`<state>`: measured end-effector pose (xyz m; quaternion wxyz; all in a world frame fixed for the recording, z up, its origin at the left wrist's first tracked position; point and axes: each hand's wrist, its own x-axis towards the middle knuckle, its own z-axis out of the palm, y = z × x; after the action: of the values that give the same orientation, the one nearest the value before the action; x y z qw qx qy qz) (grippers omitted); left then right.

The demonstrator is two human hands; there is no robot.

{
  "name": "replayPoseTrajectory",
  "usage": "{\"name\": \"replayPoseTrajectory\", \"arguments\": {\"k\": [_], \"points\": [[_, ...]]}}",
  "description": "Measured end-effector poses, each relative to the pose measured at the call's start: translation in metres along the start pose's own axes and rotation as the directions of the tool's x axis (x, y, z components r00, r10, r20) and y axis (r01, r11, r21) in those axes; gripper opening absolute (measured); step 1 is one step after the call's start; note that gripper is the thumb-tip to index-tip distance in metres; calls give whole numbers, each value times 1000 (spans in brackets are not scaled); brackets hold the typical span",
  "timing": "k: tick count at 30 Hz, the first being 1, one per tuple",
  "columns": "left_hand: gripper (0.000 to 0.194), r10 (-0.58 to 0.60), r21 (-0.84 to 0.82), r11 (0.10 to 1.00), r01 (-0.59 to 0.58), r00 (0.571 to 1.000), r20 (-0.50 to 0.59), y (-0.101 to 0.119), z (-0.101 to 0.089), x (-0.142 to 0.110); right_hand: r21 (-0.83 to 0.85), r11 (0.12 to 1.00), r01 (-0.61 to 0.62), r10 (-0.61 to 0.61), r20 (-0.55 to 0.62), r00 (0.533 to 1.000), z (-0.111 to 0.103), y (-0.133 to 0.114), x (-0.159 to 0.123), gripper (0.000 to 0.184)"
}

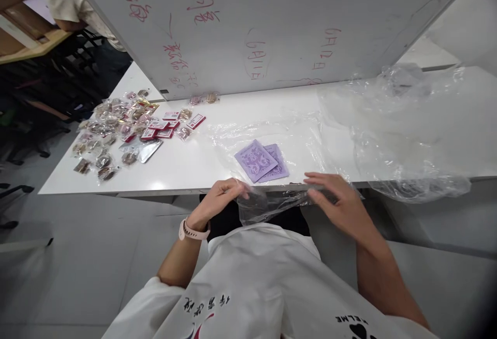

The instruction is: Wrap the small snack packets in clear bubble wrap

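Observation:
My left hand (pixel 220 198), with a pink watch on its wrist, is curled at the white table's (pixel 186 165) front edge and pinches the edge of a clear plastic sheet (pixel 267 204) that hangs over the edge. My right hand (pixel 337 202) lies on the same sheet to the right, fingers stretched out and pointing left. Just beyond both hands, two purple patterned cards (pixel 261 161) lie overlapping on the table under or on the clear film.
A pile of small wrapped snacks and red-white packets (pixel 128 132) covers the table's left end. Crumpled clear plastic (pixel 411 137) spreads over the right part. A whiteboard with red writing (pixel 256 23) stands behind. Another person's sleeve (pixel 73 5) shows at top left.

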<state>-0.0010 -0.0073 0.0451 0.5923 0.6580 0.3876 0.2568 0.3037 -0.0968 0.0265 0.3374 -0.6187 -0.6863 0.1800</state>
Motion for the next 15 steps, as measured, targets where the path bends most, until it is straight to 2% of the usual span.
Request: {"name": "replayPoseTrajectory", "arguments": {"k": [3,6,8,11,13,15], "points": [[44,-66,-76,996,47,963,-262,-13,-4,-6,8,993,-119,120,-88,989,-1,-5,35,28],[34,-148,-278,960,38,911,-385,-17,-1,-1,-113,986,-121,120,-20,993,23,-10,74,39],[37,-212,-432,902,10,882,-421,-16,2,5,-169,982,-81,88,40,995,45,-13,93,48],[53,-313,-573,820,15,849,-425,-14,3,15,-176,984,17,2,108,994,70,-14,108,51],[60,-353,-603,796,55,851,-389,-15,3,19,-120,989,82,-62,165,984,77,-12,114,48],[61,-341,-610,790,52,865,-369,-18,5,21,-9,991,136,-129,252,959,75,-6,120,47]]}}
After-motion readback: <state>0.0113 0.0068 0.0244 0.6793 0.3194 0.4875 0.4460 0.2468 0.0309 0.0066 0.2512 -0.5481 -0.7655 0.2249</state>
